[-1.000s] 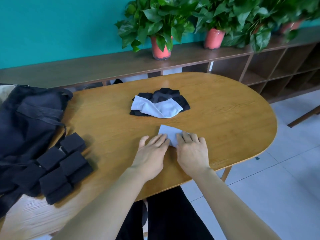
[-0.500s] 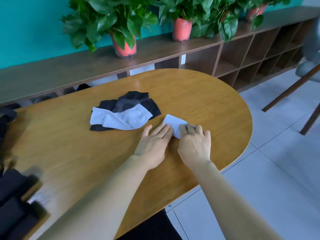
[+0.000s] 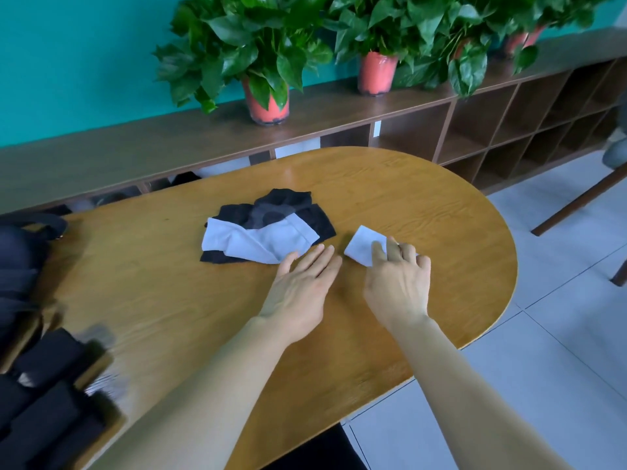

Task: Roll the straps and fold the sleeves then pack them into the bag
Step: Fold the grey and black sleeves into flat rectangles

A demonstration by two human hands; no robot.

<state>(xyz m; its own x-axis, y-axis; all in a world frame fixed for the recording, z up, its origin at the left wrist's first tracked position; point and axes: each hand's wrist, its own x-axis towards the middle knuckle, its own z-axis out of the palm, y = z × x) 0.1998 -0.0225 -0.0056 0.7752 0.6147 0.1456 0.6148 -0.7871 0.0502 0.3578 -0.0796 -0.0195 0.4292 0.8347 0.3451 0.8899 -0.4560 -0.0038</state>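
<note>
White folded sleeve (image 3: 363, 245) pinched in right hand (image 3: 397, 283) fingers; left hand (image 3: 300, 286) flat, fingers apart.

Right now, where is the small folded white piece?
In the head view, the folded white sleeve lies right of table centre, under the right hand's fingertips, just right of the unfolded pile.

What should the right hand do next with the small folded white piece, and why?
Probably carry the folded white sleeve, which the right hand pinches, toward the black bag at the table's left end. It looks fully folded, and the left hand is open, off it.
</note>
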